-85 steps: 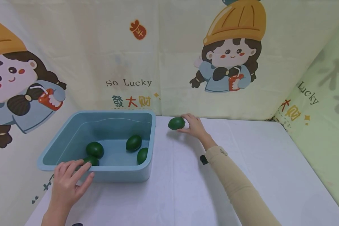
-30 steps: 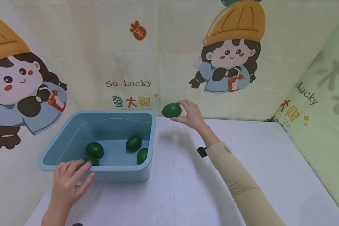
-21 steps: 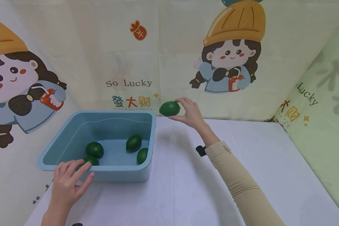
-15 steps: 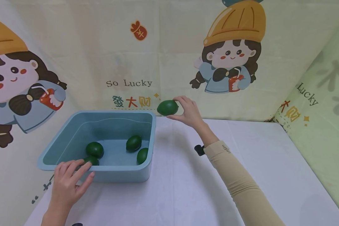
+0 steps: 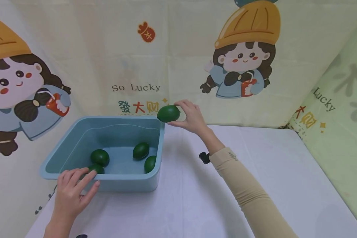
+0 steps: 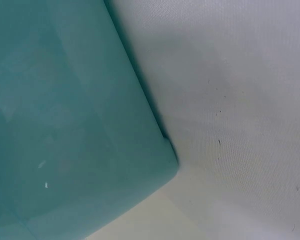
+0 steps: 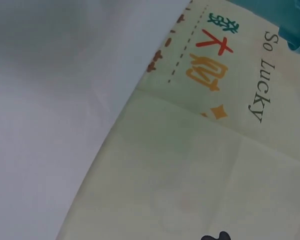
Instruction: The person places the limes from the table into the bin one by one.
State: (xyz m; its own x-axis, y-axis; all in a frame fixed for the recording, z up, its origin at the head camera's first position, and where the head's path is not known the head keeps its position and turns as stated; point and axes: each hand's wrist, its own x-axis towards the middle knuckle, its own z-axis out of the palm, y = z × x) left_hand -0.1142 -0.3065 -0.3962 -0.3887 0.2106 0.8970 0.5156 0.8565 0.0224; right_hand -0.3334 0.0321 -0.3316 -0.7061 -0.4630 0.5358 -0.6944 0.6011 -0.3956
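Bright, even light throughout; soft shadows on the white table [image 5: 196,198] lie under the right hand [image 5: 190,117] and forearm. The head view is sharp, while both wrist views look close and soft

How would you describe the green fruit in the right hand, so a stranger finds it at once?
Find the blue tub on the white table. Above its far right corner, the right hand holds a green fruit in the air. The other four fruits lie inside the tub.
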